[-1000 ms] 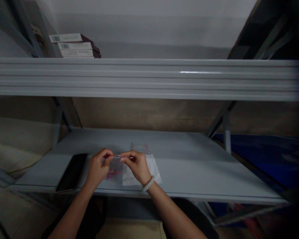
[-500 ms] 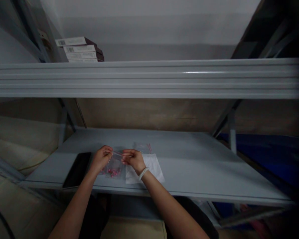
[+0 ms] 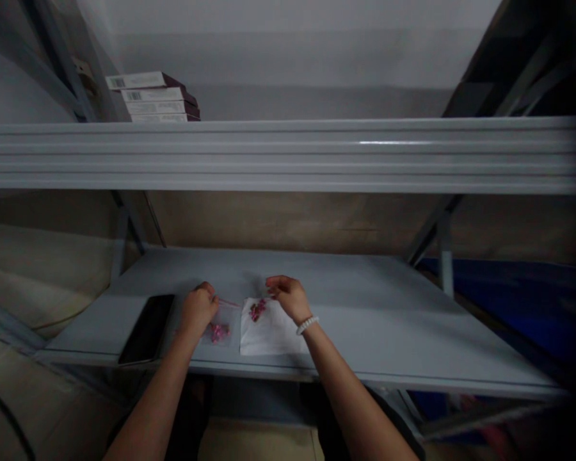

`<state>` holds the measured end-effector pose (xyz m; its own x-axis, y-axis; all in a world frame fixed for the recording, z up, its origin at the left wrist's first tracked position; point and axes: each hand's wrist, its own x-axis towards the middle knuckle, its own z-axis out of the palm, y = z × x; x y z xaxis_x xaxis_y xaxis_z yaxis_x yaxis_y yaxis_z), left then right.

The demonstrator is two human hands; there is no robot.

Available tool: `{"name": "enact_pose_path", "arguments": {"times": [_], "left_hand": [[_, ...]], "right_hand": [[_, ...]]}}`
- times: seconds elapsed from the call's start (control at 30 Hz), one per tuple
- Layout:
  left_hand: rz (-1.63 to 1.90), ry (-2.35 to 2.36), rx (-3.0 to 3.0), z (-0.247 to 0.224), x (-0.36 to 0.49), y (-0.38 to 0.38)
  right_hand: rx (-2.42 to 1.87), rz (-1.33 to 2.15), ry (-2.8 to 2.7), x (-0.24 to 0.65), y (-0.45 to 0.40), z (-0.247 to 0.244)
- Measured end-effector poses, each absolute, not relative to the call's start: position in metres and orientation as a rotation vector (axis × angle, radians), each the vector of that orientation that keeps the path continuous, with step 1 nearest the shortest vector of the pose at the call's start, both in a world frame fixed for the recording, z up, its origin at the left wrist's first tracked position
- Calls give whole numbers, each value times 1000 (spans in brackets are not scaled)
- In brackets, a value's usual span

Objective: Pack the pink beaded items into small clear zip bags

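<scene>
Both hands low: pinch the bag (image 3: 219,334) with your left hand (image 3: 199,310), and curl your right hand (image 3: 288,298) open above the beads (image 3: 257,311) on the paper (image 3: 273,336).

clear plastic zip bag (image 3: 219,330): lying flat, pink beads (image 3: 219,332) bunched near its bottom, thin red-edged top strip angled right | pink bead clump (image 3: 256,310): outside bag, resting near far-left corner of white paper sheet (image 3: 272,333), just right of bag
</scene>
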<state>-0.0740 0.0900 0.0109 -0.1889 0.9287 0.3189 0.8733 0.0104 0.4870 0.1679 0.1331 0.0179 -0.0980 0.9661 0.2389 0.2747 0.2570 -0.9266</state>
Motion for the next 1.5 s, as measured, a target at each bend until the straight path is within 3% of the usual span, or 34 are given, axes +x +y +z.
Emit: {"name": "enact_pose_path", "arguments": {"times": [0.2, 0.37, 0.7, 0.9, 1.2, 1.5], "left_hand": [[934, 1953, 2215, 19, -22, 111], [845, 1699, 2395, 10, 33, 125], [921, 1803, 2281, 9, 55, 132], [1141, 1764, 2213, 17, 43, 130], [1299, 1488, 2290, 27, 42, 103], [1220, 1545, 2269, 41, 21, 49]], "right_hand": [[-1395, 407, -2011, 203, 151, 18], [-1366, 408, -2143, 193, 153, -4], [-1359, 375, -1849, 212, 149, 8], [-1362, 852, -1196, 226, 137, 10], [-1084, 1533, -929, 218, 114, 15], [-967, 1869, -1003, 226, 69, 42]]}}
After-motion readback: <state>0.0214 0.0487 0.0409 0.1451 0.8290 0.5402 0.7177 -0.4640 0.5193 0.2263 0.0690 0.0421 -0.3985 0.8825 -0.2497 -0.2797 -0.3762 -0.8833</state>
